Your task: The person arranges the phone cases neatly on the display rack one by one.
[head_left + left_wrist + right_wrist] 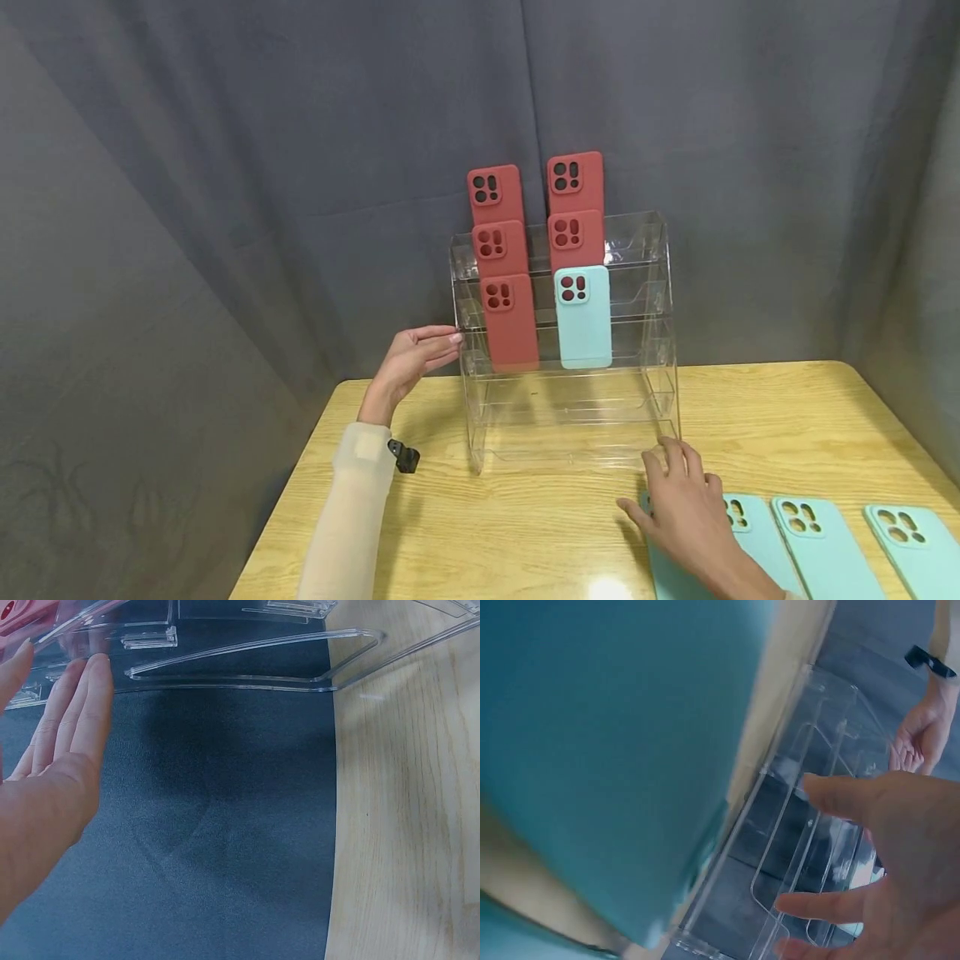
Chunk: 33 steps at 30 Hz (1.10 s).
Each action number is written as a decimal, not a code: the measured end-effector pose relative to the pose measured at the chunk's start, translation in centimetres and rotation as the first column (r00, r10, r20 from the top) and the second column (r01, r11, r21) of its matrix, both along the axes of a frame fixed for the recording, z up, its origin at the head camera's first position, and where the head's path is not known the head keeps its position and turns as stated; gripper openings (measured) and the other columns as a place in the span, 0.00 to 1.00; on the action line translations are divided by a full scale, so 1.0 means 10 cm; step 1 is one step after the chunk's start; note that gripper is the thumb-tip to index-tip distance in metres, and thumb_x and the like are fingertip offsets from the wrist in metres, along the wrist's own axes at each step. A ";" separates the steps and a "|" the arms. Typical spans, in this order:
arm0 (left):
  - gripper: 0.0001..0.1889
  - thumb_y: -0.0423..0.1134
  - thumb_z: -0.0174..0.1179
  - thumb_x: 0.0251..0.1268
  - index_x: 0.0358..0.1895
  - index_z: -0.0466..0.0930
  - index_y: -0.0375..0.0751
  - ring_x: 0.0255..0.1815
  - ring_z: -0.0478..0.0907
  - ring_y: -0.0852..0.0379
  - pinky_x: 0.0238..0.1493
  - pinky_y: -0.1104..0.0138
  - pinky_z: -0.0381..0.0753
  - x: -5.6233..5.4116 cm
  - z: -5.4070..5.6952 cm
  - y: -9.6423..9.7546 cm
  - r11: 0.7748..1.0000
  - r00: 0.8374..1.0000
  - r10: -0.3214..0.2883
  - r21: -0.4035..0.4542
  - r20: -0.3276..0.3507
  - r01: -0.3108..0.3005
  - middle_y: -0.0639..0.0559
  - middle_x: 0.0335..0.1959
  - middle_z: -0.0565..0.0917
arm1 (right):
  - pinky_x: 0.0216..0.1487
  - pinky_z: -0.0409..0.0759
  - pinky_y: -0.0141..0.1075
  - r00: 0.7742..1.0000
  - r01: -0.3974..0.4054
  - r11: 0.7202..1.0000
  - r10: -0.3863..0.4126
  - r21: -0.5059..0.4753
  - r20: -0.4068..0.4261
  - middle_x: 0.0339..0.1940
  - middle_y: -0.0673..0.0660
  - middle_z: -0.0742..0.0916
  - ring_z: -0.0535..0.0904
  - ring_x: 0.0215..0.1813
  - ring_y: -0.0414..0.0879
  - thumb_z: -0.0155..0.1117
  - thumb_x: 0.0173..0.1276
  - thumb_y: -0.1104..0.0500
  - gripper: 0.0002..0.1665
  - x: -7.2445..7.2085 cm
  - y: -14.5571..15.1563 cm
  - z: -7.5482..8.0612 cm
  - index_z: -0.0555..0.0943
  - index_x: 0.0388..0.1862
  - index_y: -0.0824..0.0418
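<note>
A clear tiered display rack (570, 457) stands on the table. Its left column holds three red phone cases, the lowest a red phone case (512, 329) in front. On the right side, a light teal phone case (585, 329) sits below two red ones. My left hand (408, 362) has its fingers straight, their tips at the rack's left side wall. In the left wrist view the left fingers (79, 712) lie along the clear plastic. Above the leftmost teal phone case (670, 573) on the table is my right hand (686, 517), fingers spread, gripping nothing; it partly hides that case.
More teal phone cases lie face down in a row at the right front, among them a phone case (832, 550) and a farther phone case (926, 546). The wooden table (495, 542) ends at a grey curtain (337, 167) behind the rack.
</note>
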<state>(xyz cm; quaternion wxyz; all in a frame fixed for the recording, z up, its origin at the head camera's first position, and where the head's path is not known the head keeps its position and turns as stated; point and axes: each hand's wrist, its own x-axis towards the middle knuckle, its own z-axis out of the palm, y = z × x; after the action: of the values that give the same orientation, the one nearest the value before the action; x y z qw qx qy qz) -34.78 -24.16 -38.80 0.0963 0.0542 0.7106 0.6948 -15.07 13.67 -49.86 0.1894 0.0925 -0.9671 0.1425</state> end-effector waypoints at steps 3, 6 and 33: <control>0.23 0.34 0.67 0.74 0.67 0.78 0.30 0.59 0.88 0.54 0.67 0.60 0.85 -0.01 0.01 0.01 1.000 1.000 0.001 0.000 0.006 -0.001 0.37 0.65 0.83 | 0.44 0.79 0.73 1.000 -0.005 1.000 0.005 0.005 0.023 0.71 0.79 0.72 0.69 0.68 0.78 0.84 0.57 0.44 0.43 0.09 0.01 -0.09 0.80 0.60 0.71; 0.22 0.34 0.66 0.74 0.66 0.78 0.30 0.58 0.88 0.54 0.67 0.60 0.85 0.00 0.01 0.02 1.000 1.000 0.003 0.005 0.003 -0.003 0.38 0.63 0.85 | 0.42 0.79 0.75 0.998 0.008 1.000 -0.007 -0.018 0.055 0.71 0.82 0.70 0.68 0.66 0.82 0.84 0.57 0.45 0.44 0.15 0.01 -0.14 0.79 0.62 0.73; 0.23 0.35 0.66 0.75 0.68 0.76 0.31 0.64 0.85 0.50 0.68 0.60 0.84 0.01 0.00 0.00 1.000 1.000 -0.008 0.007 -0.003 0.008 0.35 0.68 0.81 | 0.39 0.84 0.72 0.925 -0.045 0.997 0.020 0.055 0.379 0.62 0.76 0.81 0.78 0.56 0.78 0.77 0.65 0.42 0.37 0.19 0.01 -0.15 0.80 0.62 0.66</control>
<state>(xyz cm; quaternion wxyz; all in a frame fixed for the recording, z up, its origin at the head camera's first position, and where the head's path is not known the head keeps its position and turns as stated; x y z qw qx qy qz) -34.71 -24.18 -38.82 0.0981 0.0584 0.7080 0.6969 -13.20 13.80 -51.37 -0.0058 0.0852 -0.9878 0.1303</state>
